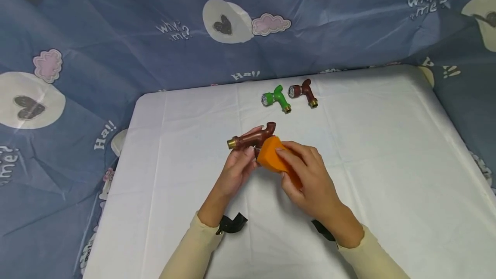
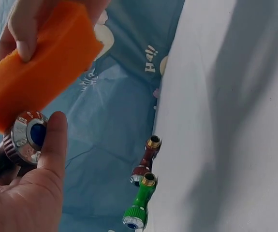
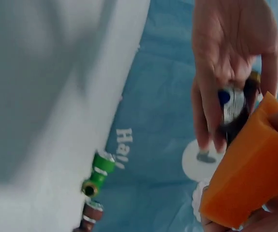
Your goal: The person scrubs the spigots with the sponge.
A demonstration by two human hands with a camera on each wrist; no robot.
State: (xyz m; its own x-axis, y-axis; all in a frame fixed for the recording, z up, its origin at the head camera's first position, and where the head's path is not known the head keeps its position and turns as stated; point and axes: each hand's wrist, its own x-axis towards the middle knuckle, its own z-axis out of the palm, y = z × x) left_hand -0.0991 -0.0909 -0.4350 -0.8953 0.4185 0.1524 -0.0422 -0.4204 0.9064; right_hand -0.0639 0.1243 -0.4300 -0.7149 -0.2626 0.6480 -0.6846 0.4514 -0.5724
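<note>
My left hand (image 1: 237, 165) holds a brown tap (image 1: 249, 139) with a brass threaded end, above the white table. In the left wrist view the tap's silver-rimmed knob (image 2: 26, 137) with a blue centre shows beside my thumb. An orange sponge (image 1: 272, 155) is gripped in my right hand (image 1: 310, 178), between thumb and fingers. The sponge's edge lies right at the tap's knob and covers part of it in the head view.
Toward the table's far edge lie a green tap (image 1: 277, 99) and a second brown tap (image 1: 304, 92), side by side. A white cloth (image 1: 186, 184) covers the table. Behind it hangs a blue printed curtain (image 1: 155, 55).
</note>
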